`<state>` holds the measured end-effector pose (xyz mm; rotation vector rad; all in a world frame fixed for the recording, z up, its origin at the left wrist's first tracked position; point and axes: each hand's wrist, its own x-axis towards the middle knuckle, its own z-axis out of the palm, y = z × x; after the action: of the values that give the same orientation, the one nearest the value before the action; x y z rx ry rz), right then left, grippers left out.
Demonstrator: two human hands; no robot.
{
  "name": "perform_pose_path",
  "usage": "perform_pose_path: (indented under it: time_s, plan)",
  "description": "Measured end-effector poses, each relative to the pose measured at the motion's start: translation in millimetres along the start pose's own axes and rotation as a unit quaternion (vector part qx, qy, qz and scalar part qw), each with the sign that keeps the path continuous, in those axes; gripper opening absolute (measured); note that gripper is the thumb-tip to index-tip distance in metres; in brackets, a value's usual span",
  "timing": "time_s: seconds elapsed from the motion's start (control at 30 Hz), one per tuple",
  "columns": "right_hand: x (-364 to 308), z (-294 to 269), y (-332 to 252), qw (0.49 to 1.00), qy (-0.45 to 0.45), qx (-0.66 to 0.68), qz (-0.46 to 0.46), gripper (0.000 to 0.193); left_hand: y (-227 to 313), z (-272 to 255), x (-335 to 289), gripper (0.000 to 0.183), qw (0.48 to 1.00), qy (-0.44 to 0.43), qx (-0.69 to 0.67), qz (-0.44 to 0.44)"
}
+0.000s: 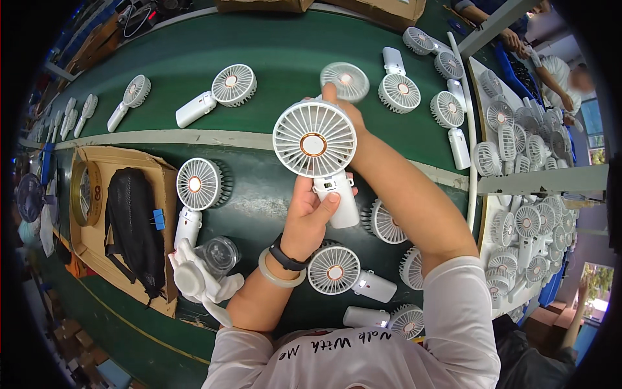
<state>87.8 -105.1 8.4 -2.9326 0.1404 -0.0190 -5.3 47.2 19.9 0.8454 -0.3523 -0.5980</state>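
Upright in front of me is a white handheld fan (pixel 315 139) with a round grille and a copper-ringed hub. My left hand (pixel 310 211) is closed around its handle, thumb across the front beside a small dark display. Behind that fan's head, my right hand (pixel 348 115) reaches over the green belt, its fingers mostly hidden. A second, blurred handheld fan (pixel 345 79) shows just beyond it; its handle is out of sight, and the right hand seems closed on it. Near my left wrist, another fan (pixel 334 271) lies on the dark table.
More fans, such as one at the left (pixel 233 85), lie along the green belt (pixel 285 52). A cardboard tray (pixel 170 227) holds a black pouch (pixel 135 227). White gloves (pixel 201 279) lie by a clear round container (pixel 220 254). Fans crowd a rack (pixel 528 220) at right; people work beyond.
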Motion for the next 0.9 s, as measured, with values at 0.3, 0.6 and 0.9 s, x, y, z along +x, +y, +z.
perform_pose_path:
  time_s: [0.3, 0.6, 0.9]
  plan:
    - [-53, -35, 93, 0.872, -0.063, 0.472, 0.112, 0.051, -6, 3, 1, 0.058, 0.995, -0.008, 0.101, -0.014]
    - [-132, -60, 68, 0.426, -0.102, 0.898, -0.035, 0.051, -10, 1, -2, 0.047, 0.987, 0.001, 0.152, 0.046]
    - [-146, -50, 40, 0.342, -0.087, 0.935, -0.026, 0.058, -7, 1, -1, 0.045, 0.987, 0.011, 0.151, 0.043]
